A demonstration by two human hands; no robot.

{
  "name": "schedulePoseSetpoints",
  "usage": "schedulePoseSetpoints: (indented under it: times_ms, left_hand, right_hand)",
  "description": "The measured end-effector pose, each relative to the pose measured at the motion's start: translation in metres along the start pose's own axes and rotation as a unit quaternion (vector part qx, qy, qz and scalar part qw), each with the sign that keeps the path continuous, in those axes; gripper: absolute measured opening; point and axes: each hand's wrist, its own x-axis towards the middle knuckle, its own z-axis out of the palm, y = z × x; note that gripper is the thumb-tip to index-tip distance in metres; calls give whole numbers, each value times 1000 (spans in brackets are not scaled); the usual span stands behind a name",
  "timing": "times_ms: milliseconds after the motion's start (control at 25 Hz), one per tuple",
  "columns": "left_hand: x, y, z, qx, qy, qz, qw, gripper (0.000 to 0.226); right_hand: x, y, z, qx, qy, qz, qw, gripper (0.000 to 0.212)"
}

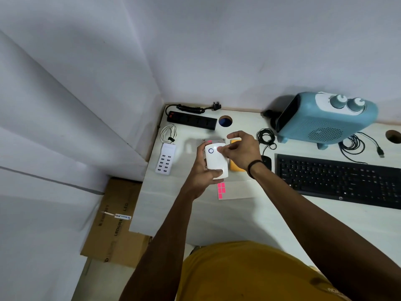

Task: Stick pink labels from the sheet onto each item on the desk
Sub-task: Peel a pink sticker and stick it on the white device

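Observation:
My left hand (202,173) grips a white device with a blue ring (216,158), holding it above the desk. The fingers of my right hand (240,149) are curled at the device's upper right face; whether a label lies under them I cannot tell. Just below the device lies the label sheet (236,191), with a few pink labels (221,190) left at its left end. Behind the device sits a grey item bearing a pink label (210,141). An orange item (234,167) lies partly hidden under my right wrist.
On the white desk (238,216) lie a white USB charging hub (165,158), a coiled white cable (168,132), a black power strip (192,120), a black mouse (266,160) with its cable, a black keyboard (338,180) and a blue fan heater (325,120). Cardboard boxes (115,220) stand at the left.

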Motion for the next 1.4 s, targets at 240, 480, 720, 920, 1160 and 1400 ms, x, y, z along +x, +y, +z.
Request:
schedulePoseSetpoints:
  times_ms: [240,480,720,920,1160,1400]
  left_hand:
    - [1,2,-1,-20,-24,9,999,91]
    - [2,10,12,-47,53,-30,997,47]
    - [16,-1,9,83,131,-43,987,32]
    - [26,-22,-25,115,138,-69,981,32]
    - [47,-33,-62,121,168,-155,966,28]
    - [89,-22,-100,204,172,-118,956,46]
  right_hand:
    - [6,2,-13,-61,11,26,998,50]
    - [5,9,-4,19,-42,32,998,13]
    - [3,18,9,23,-48,45,998,7]
    - [7,33,42,103,-83,150,980,20]
    - [18,36,91,57,-107,196,973,44]
    - [67,28,132,-35,-122,166,978,45]
